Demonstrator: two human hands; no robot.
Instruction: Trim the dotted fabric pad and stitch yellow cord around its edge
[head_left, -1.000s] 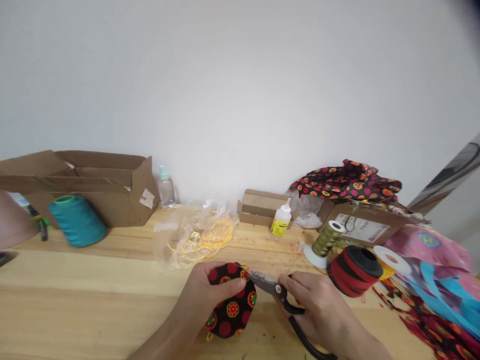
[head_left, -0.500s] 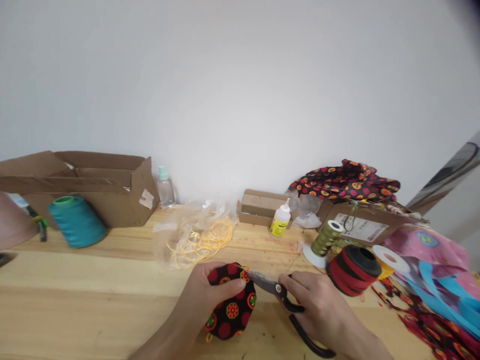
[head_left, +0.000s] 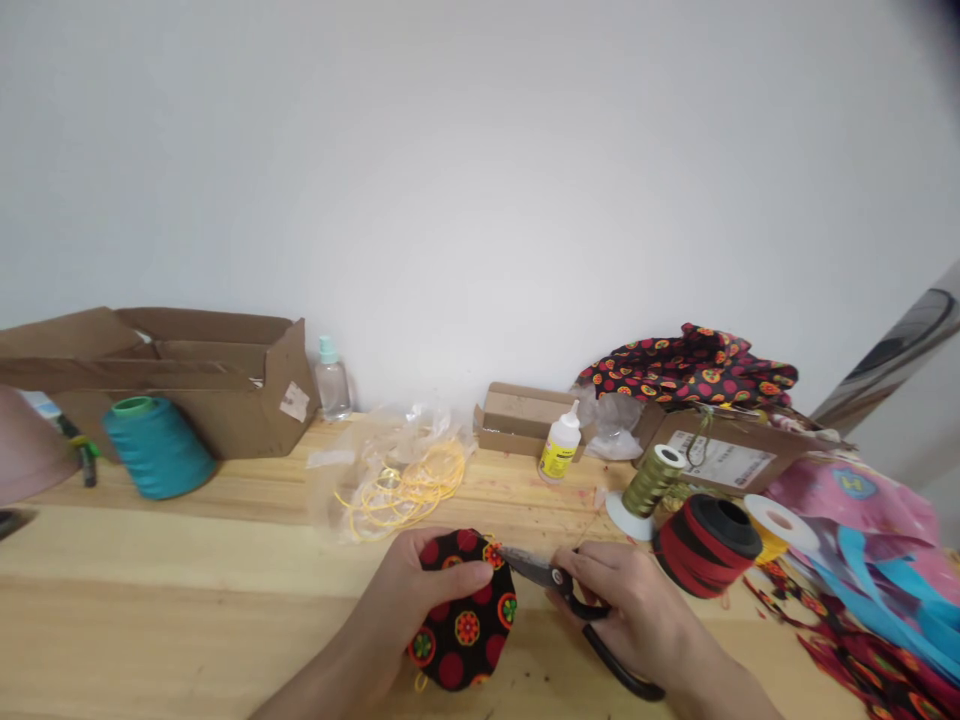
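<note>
My left hand (head_left: 416, 578) pinches a rounded piece of black fabric (head_left: 466, 655) printed with red dots and orange flower shapes, its thumb lying across the front. A small yellow loop (head_left: 421, 682) sticks out at the fabric's lower edge. In my right hand (head_left: 637, 600) is a pair of scissors (head_left: 559, 577) with black handles, my fingers wrapped round them. The blade tips touch or nearly touch the fabric's upper right edge. Whether anything lies between the blades is too small to tell.
Behind my hands lie yellow cord (head_left: 420, 487) in a clear plastic bag and a glue bottle (head_left: 560, 445). To the right stand a green thread spool (head_left: 654, 480), a red and black spool (head_left: 705, 545) and fabric scraps (head_left: 862, 640). A teal thread cone (head_left: 161, 450) leans by a cardboard box (head_left: 281, 395) at left.
The scissor handles have come slightly closer together. The blade tips sit a little further right, and the fabric is slightly lower in view.
</note>
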